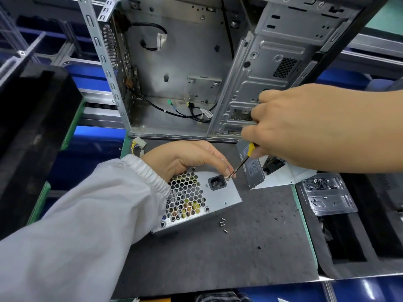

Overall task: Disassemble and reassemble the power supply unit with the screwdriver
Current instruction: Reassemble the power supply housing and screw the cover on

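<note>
The grey power supply unit (216,196) lies on the dark mat (239,253), its honeycomb grille and black power socket facing me. My left hand (187,158) grips its top edge, fingers curled over the far side near the socket. My right hand (309,127) holds the yellow-handled screwdriver (242,163); its tip sits on a screw (227,178) just right of the socket. Several loose screws (222,224) lie on the mat in front of the unit.
An open computer case (185,68) with loose cables stands behind the mat. A second grey unit (253,171) lies on white paper at right. Clear bags of screws (327,195) rest on black foam trays (359,243). A black tray (32,131) is at left.
</note>
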The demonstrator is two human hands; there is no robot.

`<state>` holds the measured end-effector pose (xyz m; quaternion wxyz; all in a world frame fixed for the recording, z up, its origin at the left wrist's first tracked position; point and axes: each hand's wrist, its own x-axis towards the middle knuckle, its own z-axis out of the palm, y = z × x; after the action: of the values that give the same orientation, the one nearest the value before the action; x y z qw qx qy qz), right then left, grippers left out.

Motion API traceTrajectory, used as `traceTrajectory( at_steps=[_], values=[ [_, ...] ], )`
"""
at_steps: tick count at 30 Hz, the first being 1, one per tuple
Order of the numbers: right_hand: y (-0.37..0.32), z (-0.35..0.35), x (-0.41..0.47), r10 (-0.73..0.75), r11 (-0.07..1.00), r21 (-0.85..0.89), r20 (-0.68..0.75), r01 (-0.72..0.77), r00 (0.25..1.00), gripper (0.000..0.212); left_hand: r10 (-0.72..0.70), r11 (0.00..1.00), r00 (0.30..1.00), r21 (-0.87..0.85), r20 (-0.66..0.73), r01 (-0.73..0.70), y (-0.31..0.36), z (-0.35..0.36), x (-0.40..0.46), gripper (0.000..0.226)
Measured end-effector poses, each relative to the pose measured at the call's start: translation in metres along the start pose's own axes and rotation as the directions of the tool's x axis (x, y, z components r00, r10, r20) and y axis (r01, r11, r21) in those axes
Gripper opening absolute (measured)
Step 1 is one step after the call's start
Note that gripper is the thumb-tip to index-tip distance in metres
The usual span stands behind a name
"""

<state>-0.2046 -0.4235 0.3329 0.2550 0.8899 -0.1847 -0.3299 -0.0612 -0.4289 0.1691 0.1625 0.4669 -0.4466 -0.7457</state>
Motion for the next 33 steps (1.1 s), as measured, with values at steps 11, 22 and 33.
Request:
traceTrajectory(
  at_steps=[11, 22, 33],
  values=[
    [-0.003, -0.01, -0.009, -0.04, 0.999, -0.022, -0.068, 0.039, 0.997, 0.033, 0.005, 1.0, 1.0, -0.026, 0.005, -0.005, -0.002, -0.001, 0.001, 0.016],
    [0.005, -0.006, -0.001, 0.03, 0.999, -0.034, 0.047, -0.028, 0.998, 0.052, -0.013, 1.0, 1.0, -0.012, -0.026, 0.013, -0.003, -0.002, 0.004, 0.015],
    [0.007, -0.005, 0.0, -0.06, 0.978, -0.197, 0.014, 0.062, 0.998, 0.036, -0.018, 1.0, 1.0, -0.003, -0.01, 0.018, -0.004, -0.002, 0.004, 0.017]
  ],
)
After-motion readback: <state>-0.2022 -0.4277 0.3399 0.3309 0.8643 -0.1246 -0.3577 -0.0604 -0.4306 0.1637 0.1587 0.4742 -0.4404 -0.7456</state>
